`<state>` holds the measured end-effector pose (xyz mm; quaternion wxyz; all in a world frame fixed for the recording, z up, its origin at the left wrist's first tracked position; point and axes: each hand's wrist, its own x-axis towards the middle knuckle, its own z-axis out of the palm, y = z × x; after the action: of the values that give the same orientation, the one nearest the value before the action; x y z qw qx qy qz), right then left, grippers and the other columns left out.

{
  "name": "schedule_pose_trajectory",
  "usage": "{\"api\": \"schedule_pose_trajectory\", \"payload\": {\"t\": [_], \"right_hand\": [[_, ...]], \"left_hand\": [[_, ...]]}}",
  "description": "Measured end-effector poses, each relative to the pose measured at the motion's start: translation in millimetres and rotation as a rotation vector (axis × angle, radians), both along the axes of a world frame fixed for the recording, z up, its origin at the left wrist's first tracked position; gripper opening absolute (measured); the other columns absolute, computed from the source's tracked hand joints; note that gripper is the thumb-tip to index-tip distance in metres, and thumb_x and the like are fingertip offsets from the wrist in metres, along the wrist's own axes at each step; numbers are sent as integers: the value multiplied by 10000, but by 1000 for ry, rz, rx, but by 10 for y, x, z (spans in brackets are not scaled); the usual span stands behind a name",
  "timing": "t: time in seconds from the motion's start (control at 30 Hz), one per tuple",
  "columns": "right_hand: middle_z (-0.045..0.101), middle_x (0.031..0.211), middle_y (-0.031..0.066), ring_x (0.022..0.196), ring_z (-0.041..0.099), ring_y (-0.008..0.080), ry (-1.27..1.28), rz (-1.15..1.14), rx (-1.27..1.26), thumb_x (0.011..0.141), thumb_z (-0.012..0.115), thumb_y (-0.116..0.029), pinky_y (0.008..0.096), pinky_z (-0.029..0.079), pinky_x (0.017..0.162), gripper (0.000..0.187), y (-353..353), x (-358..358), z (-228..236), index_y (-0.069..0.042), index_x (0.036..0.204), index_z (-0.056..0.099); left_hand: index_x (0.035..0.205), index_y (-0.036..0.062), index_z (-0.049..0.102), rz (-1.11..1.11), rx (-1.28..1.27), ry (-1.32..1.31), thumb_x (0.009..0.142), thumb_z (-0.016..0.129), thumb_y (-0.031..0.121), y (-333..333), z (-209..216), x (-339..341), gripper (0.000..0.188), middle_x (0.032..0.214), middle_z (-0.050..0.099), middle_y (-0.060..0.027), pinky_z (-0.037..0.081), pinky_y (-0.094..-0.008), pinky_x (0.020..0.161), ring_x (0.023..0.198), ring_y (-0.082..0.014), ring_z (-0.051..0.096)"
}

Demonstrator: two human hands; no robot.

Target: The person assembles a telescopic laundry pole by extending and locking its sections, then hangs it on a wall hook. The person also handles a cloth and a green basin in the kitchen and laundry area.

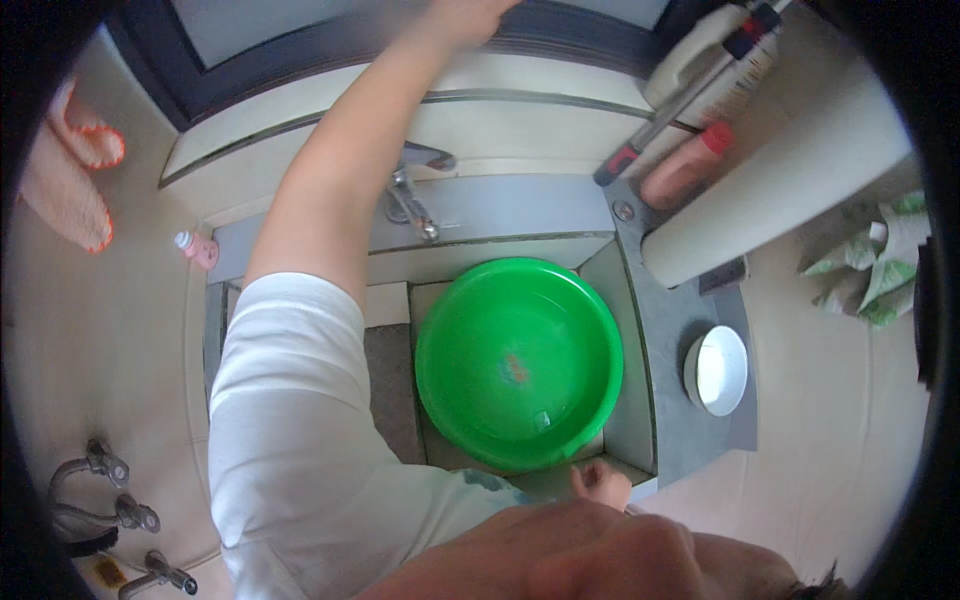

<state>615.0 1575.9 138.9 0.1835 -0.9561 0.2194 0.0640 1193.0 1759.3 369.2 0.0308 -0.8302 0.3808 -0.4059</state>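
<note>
My left arm stretches far forward over the sink, and my left hand [462, 22] is at the dark window frame [560, 38]. Motion blur and the picture's top edge hide its fingers, so I cannot tell whether it holds anything. My right hand [602, 486] is low at the near rim of the sink, fingers curled in, nothing visible in it. Just beyond it a round green basin [470, 345] sits in the sink [632, 350]. Clear water seems to fill part of the basin, with a small reddish patch on its bottom. A chrome faucet [412, 205] stands behind the basin.
A white bowl [718, 370] is on the right-hand counter, beside a thick white pipe [780, 180]. Behind the pipe are a red-capped bottle [690, 165] and a grey pole [690, 95]. A small pink bottle [198, 249] is at left; cloths hang on both sides.
</note>
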Motion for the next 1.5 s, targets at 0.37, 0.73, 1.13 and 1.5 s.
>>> {"api": "schedule_pose_trajectory", "payload": {"t": [0.37, 0.73, 1.13, 1.5], "right_hand": [[571, 539, 71, 488, 570, 268, -218, 38, 122, 730, 693, -362, 390, 454, 468, 308, -73, -38, 11, -107, 610, 569], [564, 555, 93, 526, 570, 294, -249, 74, 169, 752, 678, -380, 404, 446, 488, 356, -134, -96, -68, -85, 616, 532], [608, 645, 88, 566, 590, 206, -761, 58, 594, 812, 653, -229, 327, 454, 523, 186, 175, -1009, -270, -58, 753, 612], [548, 527, 83, 487, 542, 180, -393, -45, 722, 913, 506, -324, 301, 426, 512, 421, -226, -2819, -543, -20, 635, 593]], "left_hand": [[1348, 171, 388, 233, 19, 287, 785, 661, 320, -480, -87, -694, 644, 1454, 282, -102, 309, -572, 1002, 1357, -332, 214], [1277, 107, 464, -258, -280, 493, 777, 689, 222, 344, -1121, -3194, 561, 1403, 353, -160, 276, -464, 1047, 1284, -394, 301], [1201, 42, 507, -36, -200, 1067, 791, 672, 184, 1145, -1748, -5855, 464, 1352, 389, -208, 309, -421, 1032, 1264, -366, 340], [1197, 53, 528, -108, -302, 1153, 798, 669, 198, 990, -2108, -6653, 447, 1311, 454, -171, 360, -389, 995, 1218, -322, 421]]}}
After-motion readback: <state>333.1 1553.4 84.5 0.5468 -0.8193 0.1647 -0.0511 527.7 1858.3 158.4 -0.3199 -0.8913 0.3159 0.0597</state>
